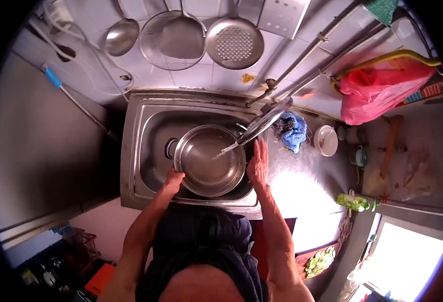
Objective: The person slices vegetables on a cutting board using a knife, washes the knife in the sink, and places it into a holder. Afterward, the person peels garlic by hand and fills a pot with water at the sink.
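Note:
A round metal bowl [210,187] sits in the stainless steel sink [153,118], with water in it. Water runs into it from the faucet [264,123], which slants down from the upper right. At the bowl's lower left edge, my left hand [174,179] grips the rim with the thumb on top; its other fingers are hidden. My right hand [258,166] is at the sink's right side, fingers stretched out, just below the faucet and beside the bowl. Whether it touches the bowl or faucet, I cannot tell.
A blue cloth [293,132] and a white bowl [325,140] stand right of the sink. A skimmer [235,44] and a ladle [122,38] hang on the tiled wall. A pink bag [377,90] hangs upper right. Cut green vegetables [320,261] lie on a board at lower right.

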A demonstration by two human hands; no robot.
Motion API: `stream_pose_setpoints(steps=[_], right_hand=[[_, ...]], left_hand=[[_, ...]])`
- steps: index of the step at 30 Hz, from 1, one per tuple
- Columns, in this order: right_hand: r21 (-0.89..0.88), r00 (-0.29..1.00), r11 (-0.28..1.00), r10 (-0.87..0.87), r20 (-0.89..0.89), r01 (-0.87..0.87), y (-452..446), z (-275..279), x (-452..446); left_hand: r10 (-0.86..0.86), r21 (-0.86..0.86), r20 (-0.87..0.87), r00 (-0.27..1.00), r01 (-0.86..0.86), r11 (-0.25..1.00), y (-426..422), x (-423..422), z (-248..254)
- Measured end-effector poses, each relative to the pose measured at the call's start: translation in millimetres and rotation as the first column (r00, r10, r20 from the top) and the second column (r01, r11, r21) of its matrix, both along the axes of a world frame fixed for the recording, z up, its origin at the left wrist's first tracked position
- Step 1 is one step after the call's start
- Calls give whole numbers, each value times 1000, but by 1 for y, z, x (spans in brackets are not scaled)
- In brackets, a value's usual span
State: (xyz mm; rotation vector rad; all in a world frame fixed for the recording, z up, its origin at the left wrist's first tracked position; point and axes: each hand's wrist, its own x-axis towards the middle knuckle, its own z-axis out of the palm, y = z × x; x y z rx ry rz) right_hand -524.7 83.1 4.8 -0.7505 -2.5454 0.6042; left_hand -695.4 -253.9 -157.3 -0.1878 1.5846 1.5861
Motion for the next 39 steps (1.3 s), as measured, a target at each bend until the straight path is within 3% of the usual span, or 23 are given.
stream_pose_setpoints(steps=[2, 3, 4, 5, 7, 14, 16, 17, 19, 23, 25, 26, 27, 28, 29, 31, 38, 39], right_hand=[[-100, 994, 990, -93, 61, 99, -15, -27, 30], [-103, 995, 991, -79, 57, 85, -20, -36, 41], [4, 993, 999, -33, 111, 33, -23, -43, 50], [108, 985, 994, 4, 170, -23, -26, -47, 56], [86, 985, 996, -1, 172, -14, -38, -42, 60], [205, 918, 977, -136, 372, 61, -65, -36, 54], [204, 928, 977, -138, 347, 69, -64, -37, 53], [202, 936, 977, -131, 326, 66, -63, -37, 54], [148, 925, 988, -96, 367, 44, -61, -37, 56], [134, 940, 988, -111, 323, 71, -63, -42, 56], [129, 946, 986, -140, 293, 107, -64, -45, 55], [127, 946, 985, -146, 288, 114, -65, -45, 55], [122, 951, 984, -156, 266, 128, -67, -42, 54], [117, 956, 983, -165, 243, 139, -67, -41, 54], [115, 956, 983, -164, 241, 140, -67, -40, 53], [119, 955, 983, -163, 247, 137, -66, -43, 54], [112, 960, 988, -128, 248, 103, -66, -43, 55], [111, 961, 988, -132, 244, 108, -66, -42, 55]], left_hand=[[22, 15, 20, 1000, -23, 1000, 1, 4, 16], [-28, -177, -24, 999, 23, 984, 11, 7, 47], [-89, -363, -56, 994, 62, 930, 17, 7, 65], [-82, -363, -58, 995, 55, 930, 17, 4, 61], [-262, -486, -199, 944, 137, 863, 16, 1, 41], [-165, -441, -249, 954, 40, 897, 20, 3, 24], [-286, -560, -428, 857, -3, 828, 19, 3, 15], [-232, -505, -245, 942, 80, 859, 12, 0, 15], [-230, -455, -418, 879, 16, 890, 1, -7, -58], [-127, -291, -251, 960, 50, 955, 7, -9, -14], [-151, -487, -218, 964, 26, 873, 24, -1, 34], [-158, -489, -222, 962, 30, 872, 16, -2, 19], [-77, -352, -193, 978, 4, 936, 1, -2, -16], [1, -209, -150, 989, -33, 977, -3, -2, -16], [1, -211, -152, 988, -33, 977, -2, -2, -17], [-147, -412, -235, 961, 39, 911, 19, 2, 35], [-146, -417, -212, 966, 45, 908, 18, -1, 23], [-138, -419, -208, 968, 39, 907, 8, -6, -7]])
